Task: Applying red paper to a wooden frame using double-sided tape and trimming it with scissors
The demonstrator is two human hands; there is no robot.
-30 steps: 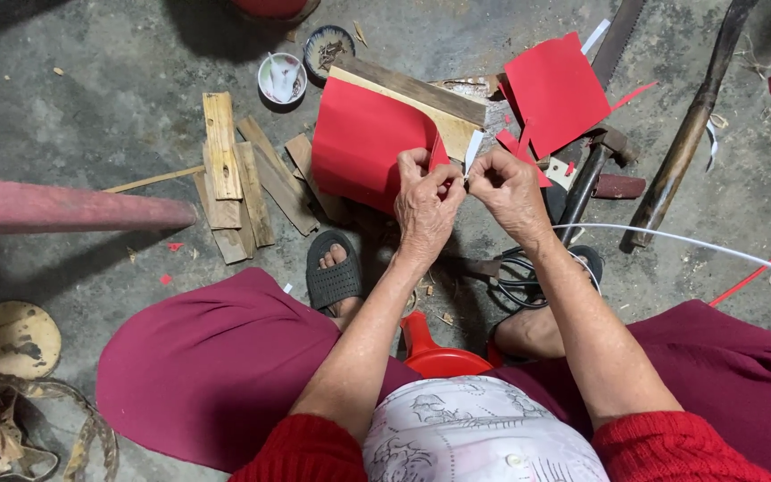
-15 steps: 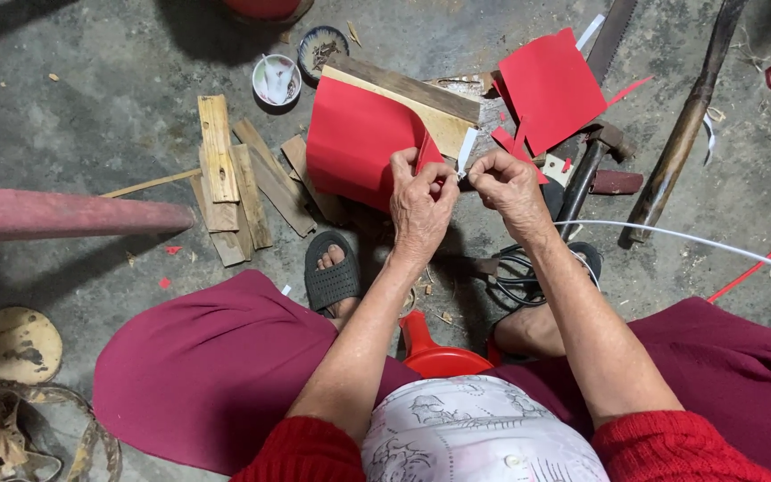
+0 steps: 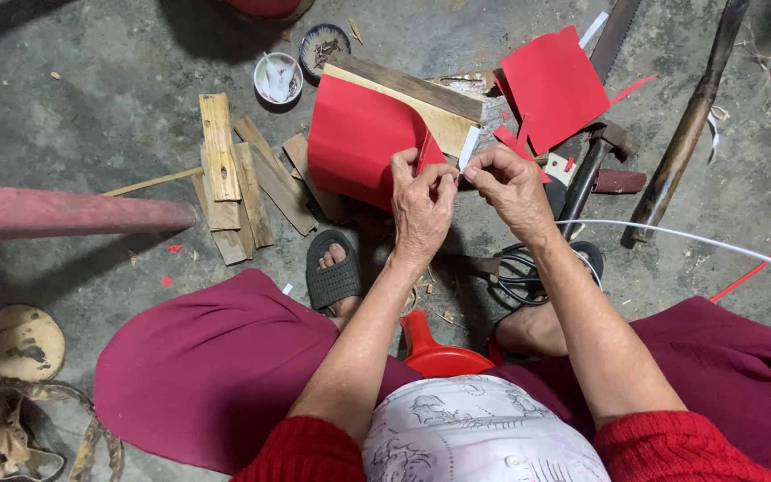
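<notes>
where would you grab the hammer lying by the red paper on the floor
Take the hammer by the bare middle of its dark handle, coming from above. It lies flat on the concrete, head pointing away, near the red sheet. The near handle end runs under the right hand, so the middle looks freer.

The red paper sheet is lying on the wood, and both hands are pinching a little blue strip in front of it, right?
Not quite. The strip is white, not blue. The head view shows the left hand and the right hand pinching it together, in front of the red paper sheet that lies on the wood.
</notes>
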